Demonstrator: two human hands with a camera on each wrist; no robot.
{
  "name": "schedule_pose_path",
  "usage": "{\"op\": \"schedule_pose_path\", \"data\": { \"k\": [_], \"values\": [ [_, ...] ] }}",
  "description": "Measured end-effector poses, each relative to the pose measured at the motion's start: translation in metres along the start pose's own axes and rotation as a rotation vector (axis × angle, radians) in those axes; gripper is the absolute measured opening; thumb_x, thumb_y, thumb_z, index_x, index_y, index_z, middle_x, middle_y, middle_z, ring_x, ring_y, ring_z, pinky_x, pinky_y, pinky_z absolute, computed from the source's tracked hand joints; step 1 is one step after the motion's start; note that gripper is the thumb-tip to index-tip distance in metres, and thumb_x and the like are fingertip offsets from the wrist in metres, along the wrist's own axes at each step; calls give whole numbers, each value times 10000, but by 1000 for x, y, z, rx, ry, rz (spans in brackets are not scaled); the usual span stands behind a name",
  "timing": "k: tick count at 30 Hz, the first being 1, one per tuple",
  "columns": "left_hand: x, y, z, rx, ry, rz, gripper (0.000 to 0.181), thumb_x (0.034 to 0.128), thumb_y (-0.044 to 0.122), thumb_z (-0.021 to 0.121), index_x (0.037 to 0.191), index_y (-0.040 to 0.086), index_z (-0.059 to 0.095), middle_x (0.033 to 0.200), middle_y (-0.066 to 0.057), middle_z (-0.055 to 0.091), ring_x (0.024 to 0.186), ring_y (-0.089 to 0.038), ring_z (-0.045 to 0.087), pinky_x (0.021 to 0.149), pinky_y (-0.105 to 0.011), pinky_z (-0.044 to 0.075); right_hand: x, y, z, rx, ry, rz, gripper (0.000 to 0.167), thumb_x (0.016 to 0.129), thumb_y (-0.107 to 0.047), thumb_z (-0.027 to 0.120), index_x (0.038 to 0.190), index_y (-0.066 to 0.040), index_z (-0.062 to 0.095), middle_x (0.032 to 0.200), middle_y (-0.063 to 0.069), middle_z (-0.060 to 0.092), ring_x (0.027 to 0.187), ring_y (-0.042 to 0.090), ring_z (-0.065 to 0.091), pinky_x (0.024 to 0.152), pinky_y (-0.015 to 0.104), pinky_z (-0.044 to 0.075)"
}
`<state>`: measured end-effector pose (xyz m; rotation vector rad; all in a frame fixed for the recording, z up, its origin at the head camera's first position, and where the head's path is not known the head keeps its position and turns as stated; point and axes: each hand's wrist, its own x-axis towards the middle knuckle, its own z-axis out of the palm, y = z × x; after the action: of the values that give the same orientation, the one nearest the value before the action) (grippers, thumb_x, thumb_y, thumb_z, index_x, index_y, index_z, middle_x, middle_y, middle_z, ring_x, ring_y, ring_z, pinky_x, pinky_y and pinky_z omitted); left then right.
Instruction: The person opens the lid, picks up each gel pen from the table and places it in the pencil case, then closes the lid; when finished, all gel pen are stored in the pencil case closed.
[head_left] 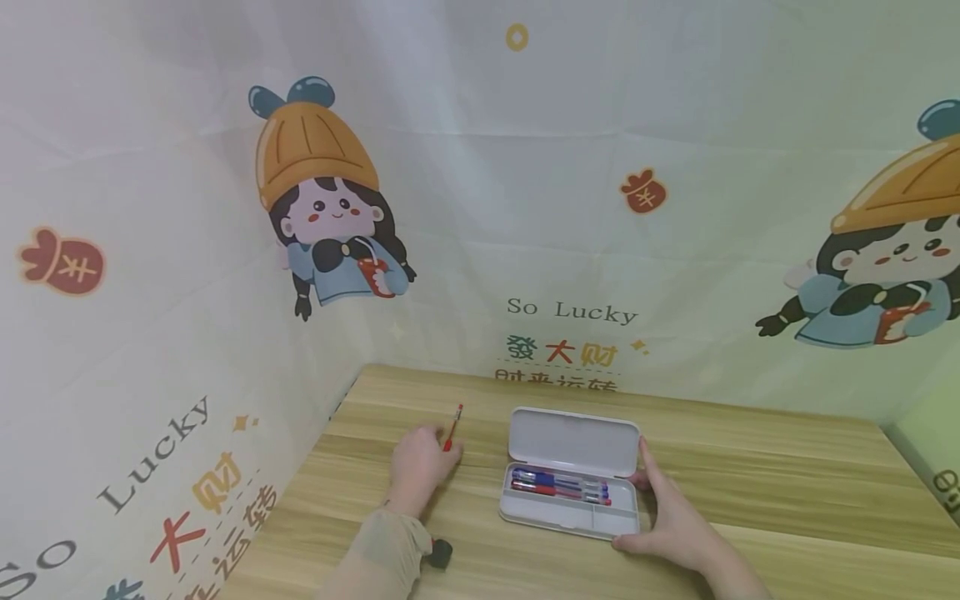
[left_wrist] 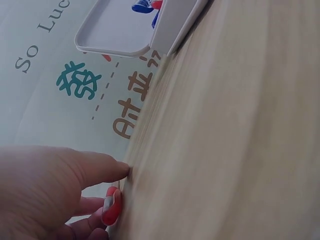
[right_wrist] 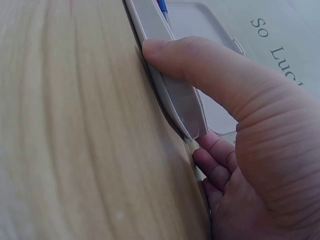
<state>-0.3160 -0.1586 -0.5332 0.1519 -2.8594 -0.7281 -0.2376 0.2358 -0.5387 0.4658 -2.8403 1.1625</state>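
Note:
A grey-white pencil case (head_left: 573, 471) stands on the table with its lid raised. Blue and red pens (head_left: 558, 487) lie in its rear compartment. My right hand (head_left: 671, 517) grips the case's right end, thumb (right_wrist: 172, 55) along the front edge and fingers at the back. Left of the case, a red pen (head_left: 453, 428) lies on the tabletop. Over its near end reaches my left hand (head_left: 422, 467). In the left wrist view the pen's red end (left_wrist: 112, 206) sits between thumb and fingers, with the thumb (left_wrist: 102, 169) apart from it.
The wood-grain table (head_left: 420, 392) meets a printed cloth (head_left: 465, 208) along its back and left sides. A small black object (head_left: 439, 553) shows at the left wrist. The case's front compartment (head_left: 551, 512) has a divider toward its right end.

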Motion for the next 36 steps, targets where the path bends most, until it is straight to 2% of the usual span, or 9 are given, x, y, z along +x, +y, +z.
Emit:
{"op": "schedule_pose_path", "data": {
  "k": [6, 14, 19, 26, 29, 30, 36],
  "values": [
    [-2, 1, -1, -7, -14, -16, 388, 948, 338, 834, 1229, 73, 797, 1126, -141, 830, 968, -345, 776, 803, -487, 637, 0, 0, 0, -8, 5, -6, 1609, 616, -407, 1070, 1753, -15, 1, 1393, 66, 673, 1326, 258, 588, 1239, 647, 412],
    [-1, 3, 0, -13, 19, -22, 190, 926, 246, 816, 1077, 134, 843, 1040, -77, 847, 864, -280, 765, 717, -444, 598, 0, 2, 1, -6, 9, -18, 1604, 618, -402, 1067, 1751, -9, 2, 1386, 68, 670, 1317, 259, 590, 1234, 644, 418],
    [-1, 1, 1, -35, 31, -22, 184, 922, 234, 805, 1061, 120, 845, 1007, -68, 845, 840, -276, 762, 692, -431, 592, 0, 3, 1, -4, 13, -22, 1600, 618, -402, 1068, 1750, -3, 10, 1385, 69, 669, 1316, 260, 592, 1232, 625, 429],
    [0, -2, 0, -98, 68, -7, 191, 907, 220, 771, 1027, 82, 824, 835, -35, 794, 658, -182, 651, 567, -329, 515, 0, 2, 2, -4, 15, -21, 1600, 615, -403, 1069, 1749, 2, 16, 1388, 70, 671, 1318, 258, 592, 1232, 623, 429],
    [1, 1, -2, -119, 62, 0, 193, 923, 211, 748, 1049, 82, 817, 816, -17, 776, 622, -157, 620, 548, -296, 480, 0, 2, 1, -1, 16, -22, 1600, 612, -402, 1070, 1750, -1, 20, 1386, 67, 673, 1312, 251, 592, 1231, 596, 441],
    [-1, 5, -7, -127, 49, -13, 194, 927, 199, 750, 1065, 79, 816, 824, -8, 774, 629, -144, 614, 561, -284, 480, 0, 2, 1, 1, 18, -24, 1600, 611, -400, 1071, 1750, -1, 22, 1383, 66, 675, 1307, 245, 593, 1231, 577, 448],
    [-4, 18, -13, -147, 60, 46, 203, 941, 172, 734, 1106, 85, 816, 823, 26, 769, 631, -103, 598, 585, -259, 470, 0, 2, 1, -7, 26, -34, 1593, 614, -408, 1071, 1753, -7, 31, 1370, 48, 679, 1276, 189, 589, 1219, 450, 474]
  ]
}}
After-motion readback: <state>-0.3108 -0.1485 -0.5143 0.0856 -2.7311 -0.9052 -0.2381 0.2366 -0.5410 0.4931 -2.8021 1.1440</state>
